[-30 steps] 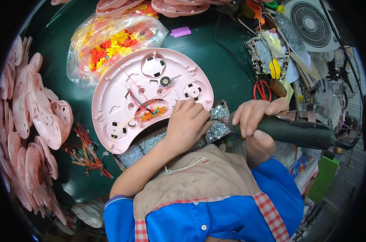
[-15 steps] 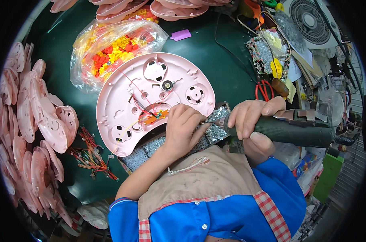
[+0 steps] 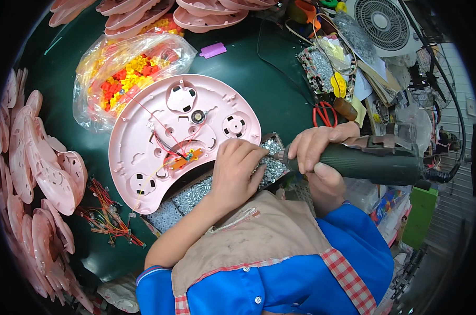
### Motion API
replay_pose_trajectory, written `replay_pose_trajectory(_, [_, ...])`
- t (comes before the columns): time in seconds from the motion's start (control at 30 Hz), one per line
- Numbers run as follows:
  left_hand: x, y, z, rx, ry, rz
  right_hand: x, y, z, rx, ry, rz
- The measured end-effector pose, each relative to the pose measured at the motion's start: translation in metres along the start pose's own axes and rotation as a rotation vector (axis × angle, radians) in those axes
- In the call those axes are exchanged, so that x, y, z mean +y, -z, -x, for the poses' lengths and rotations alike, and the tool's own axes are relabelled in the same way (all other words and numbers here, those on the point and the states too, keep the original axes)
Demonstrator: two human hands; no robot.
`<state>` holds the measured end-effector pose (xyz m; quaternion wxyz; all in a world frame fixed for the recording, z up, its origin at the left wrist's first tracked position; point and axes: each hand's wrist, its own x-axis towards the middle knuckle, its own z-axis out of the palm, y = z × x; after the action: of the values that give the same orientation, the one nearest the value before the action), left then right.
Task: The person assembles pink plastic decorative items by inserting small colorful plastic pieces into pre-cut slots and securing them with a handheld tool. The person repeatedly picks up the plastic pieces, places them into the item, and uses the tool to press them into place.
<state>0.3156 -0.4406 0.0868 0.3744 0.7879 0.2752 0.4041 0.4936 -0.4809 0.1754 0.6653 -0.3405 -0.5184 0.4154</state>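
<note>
A pink housing is worked on at a green tabletop [image 3: 259, 89].

The pink plastic shell [image 3: 167, 134] lies inner side up, its wiring exposed. A dark electric screwdriver [image 3: 364, 163] is gripped by the closed right hand [image 3: 322, 149], while the left hand [image 3: 238, 170], fingers curled, is pressed into the screw tray [image 3: 196, 194] just beside it.

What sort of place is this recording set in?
Probably a small assembly workbench: stacks of identical pink shells, a tray of small screws, and a dark electric screwdriver in the right hand beside an open pink housing.
</note>
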Motion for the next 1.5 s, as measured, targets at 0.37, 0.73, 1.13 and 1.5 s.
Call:
replay_pose_trajectory(0.37, [-0.009, 0.015, 0.006, 0.028, 0.063, -0.032, 0.004, -0.007, -0.005, -0.046, 0.084, -0.034])
replay_pose_trajectory(0.73, [-0.01, 0.029, 0.007, 0.322, -0.062, -0.206, 0.014, -0.03, -0.025, -0.075, 0.143, -0.084])
replay_pose_trajectory(1.13, [-0.059, 0.09, 0.006, 0.11, 0.402, -0.279, 0.103, -0.067, -0.073, -0.135, 0.155, -0.006])
replay_pose_trajectory(1.5, [-0.06, 0.088, 0.005, 0.083, 0.371, -0.283, 0.139, -0.073, -0.082, -0.218, 0.092, 0.085])
